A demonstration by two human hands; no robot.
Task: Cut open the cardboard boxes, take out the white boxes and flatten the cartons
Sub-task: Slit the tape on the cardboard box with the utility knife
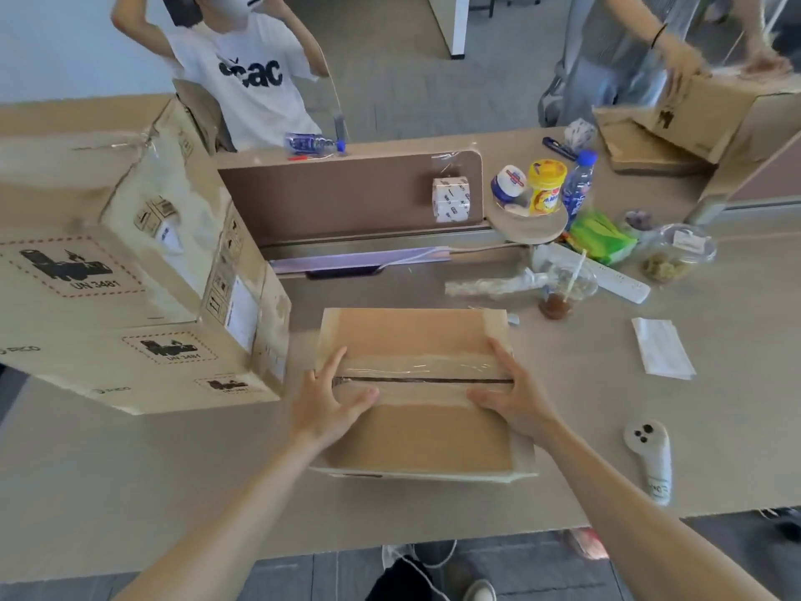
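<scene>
A brown cardboard box (418, 431) lies on the table in front of me, its top flaps closed, with clear tape along a dark middle seam (420, 379). My left hand (329, 403) rests flat on the box's left end by the seam, fingers spread. My right hand (509, 394) presses on the right end, fingers apart. Neither hand grips anything. No white boxes are visible.
Large stacked cartons (130, 275) stand at the left. A white controller (650, 453) lies at the right, near a paper sheet (661, 347). Bottles, a yellow jar (547, 186), a drink cup (563, 292) and a tape roll (450, 199) crowd the back. Two people stand beyond the desk divider (346, 197).
</scene>
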